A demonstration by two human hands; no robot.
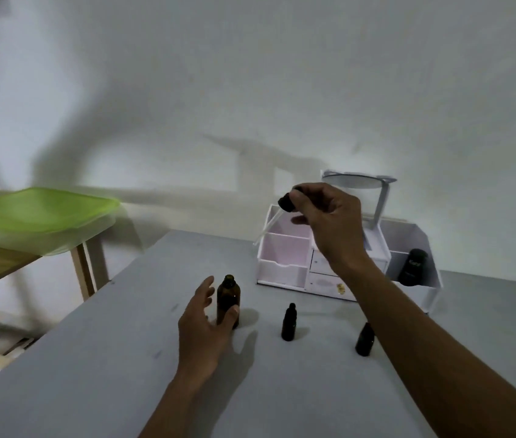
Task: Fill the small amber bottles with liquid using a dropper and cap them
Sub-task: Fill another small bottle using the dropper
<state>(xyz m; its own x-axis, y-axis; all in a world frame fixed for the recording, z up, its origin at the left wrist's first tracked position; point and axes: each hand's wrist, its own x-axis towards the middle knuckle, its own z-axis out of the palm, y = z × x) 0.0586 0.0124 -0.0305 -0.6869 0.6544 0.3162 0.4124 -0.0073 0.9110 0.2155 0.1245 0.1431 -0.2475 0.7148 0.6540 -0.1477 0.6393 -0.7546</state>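
A larger amber bottle [228, 298] stands uncapped on the grey table [108, 358]. My left hand [204, 324] is open around it, thumb touching its lower side, fingers spread behind it. My right hand [323, 216] is raised above the table and pinches the black bulb of a dropper [285, 205], whose clear glass tube slants down to the left. A small dark bottle [289, 322] stands to the right of the large one. Another small dark bottle [364, 339] stands partly behind my right forearm.
A white and pink desk organizer [285, 257] with drawers sits at the back of the table, a round mirror [353, 180] on its stand above it and a black jar [413, 267] in its right compartment. A green plastic lid [38, 213] rests on a wooden table at left.
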